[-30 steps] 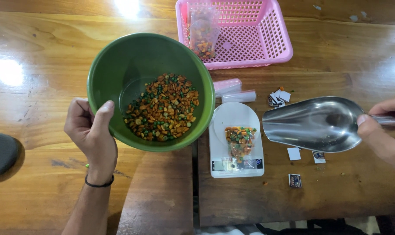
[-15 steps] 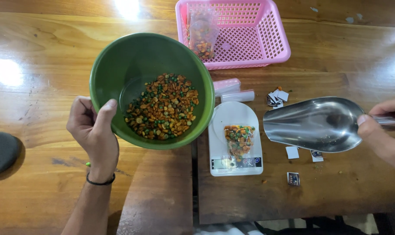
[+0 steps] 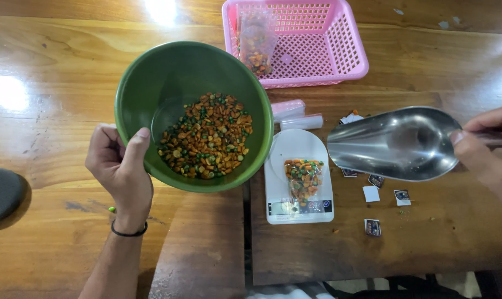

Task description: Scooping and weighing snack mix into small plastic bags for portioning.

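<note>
Holding the green bowl (image 3: 193, 83) of mixed snack pieces (image 3: 206, 135) tilted above the tabletop (image 3: 52, 83), my left hand (image 3: 118, 166) has its grip pinching the rim, thumb inside. I judge it light, stiff, a bit slippery. My right hand (image 3: 486, 152) grips closed on the empty metal scoop (image 3: 395, 144), above the white scale (image 3: 298, 171) carrying a small filled bag (image 3: 303, 177)

Green bowl (image 3: 168, 88) of orange-and-green snack mix (image 3: 206, 135), pink latticed basket (image 3: 339, 52), silver scoop (image 3: 395, 143), white scale (image 3: 295, 149), perhaps grey-screened.
</note>
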